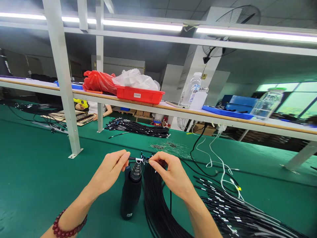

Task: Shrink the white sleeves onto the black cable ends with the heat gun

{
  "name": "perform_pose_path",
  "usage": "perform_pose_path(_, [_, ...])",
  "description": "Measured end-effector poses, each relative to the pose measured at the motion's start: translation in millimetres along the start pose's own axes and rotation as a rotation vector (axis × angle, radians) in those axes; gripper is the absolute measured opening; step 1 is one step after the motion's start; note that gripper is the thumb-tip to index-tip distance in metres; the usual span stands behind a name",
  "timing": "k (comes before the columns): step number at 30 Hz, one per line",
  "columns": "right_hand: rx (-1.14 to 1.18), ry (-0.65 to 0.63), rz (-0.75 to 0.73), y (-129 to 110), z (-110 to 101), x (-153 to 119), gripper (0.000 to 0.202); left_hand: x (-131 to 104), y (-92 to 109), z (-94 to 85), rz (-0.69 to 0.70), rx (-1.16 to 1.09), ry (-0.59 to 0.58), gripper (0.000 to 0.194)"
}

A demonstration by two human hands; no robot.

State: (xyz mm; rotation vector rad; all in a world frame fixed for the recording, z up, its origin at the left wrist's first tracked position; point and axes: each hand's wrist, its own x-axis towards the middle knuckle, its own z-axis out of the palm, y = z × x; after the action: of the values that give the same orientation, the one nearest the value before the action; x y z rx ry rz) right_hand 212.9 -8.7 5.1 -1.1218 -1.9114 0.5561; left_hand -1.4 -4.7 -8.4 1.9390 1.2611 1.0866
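Observation:
Between my two hands a thin black cable (132, 158) with a white label sleeve (139, 160) is stretched level. My left hand (111, 170) pinches its left end, and my right hand (170, 172) pinches it just right of the white sleeve. Right below the sleeve is the ribbed metal nozzle (136, 172) of a black upright heat gun (131, 196); whether they touch I cannot tell. A thick bundle of black cables (155, 195) runs from behind my right hand toward the front edge.
More labelled black cables (225, 208) lie at the right, and another bundle (138, 127) at the back. Loose thin wires (170, 147) are scattered beyond my hands. A shelf (183, 110) holds a red tray (140, 95) and bottles. Another person's arm (107, 110) shows behind the post.

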Motion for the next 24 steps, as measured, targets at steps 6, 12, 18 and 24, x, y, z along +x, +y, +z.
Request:
perform_pose_path(6, [-0.006,-0.004,0.002,0.4,0.2,0.7,0.016,-0.1,1.4,-1.3,-0.008,0.045,-0.012,0.040])
perform_pose_path(12, [-0.031,0.010,0.017,2.8,0.8,0.7,0.013,-0.4,0.2,-2.8,0.003,0.053,-0.012,0.029])
perform_pose_path(18, [-0.028,0.013,0.025,-0.4,0.9,-0.9,0.015,-0.8,0.9,-2.2,0.040,0.105,0.003,0.028])
perform_pose_path(24, [-0.112,-0.020,0.004,-1.6,0.4,-3.2,0.028,-2.0,1.5,0.5,0.028,0.163,0.043,0.048])
